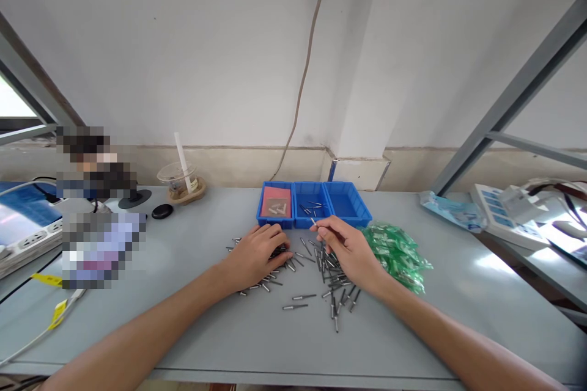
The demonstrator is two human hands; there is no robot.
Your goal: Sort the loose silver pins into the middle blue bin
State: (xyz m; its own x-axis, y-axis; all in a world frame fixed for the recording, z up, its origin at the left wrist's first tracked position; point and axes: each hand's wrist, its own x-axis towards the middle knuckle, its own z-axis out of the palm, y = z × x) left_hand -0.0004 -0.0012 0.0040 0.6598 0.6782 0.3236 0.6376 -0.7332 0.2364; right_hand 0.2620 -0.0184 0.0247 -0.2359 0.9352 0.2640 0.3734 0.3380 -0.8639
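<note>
My right hand [348, 250] pinches a small metal blind rivet [313, 222] between thumb and fingers, just in front of the middle blue bin [302, 222]; most of the rivet is hidden. Beneath that hand lies a loose heap of rivets [339, 281]. My left hand [261, 253] rests over another heap of rivets [266, 286], its fingers curved and the thumb apart from them. Several rivets lie inside the middle bin. The left bin [275, 220] holds a reddish sheet [273, 193] and a small clear bag of light-coloured pieces [277, 208].
A right-hand blue bin [351, 220] adjoins the others. Green plastic packets [397, 256] lie beside my right forearm. At left are a cup with a straw [178, 177], a round black object [162, 211] and a power strip [34, 241]. A blue-white packet [452, 211] lies at right.
</note>
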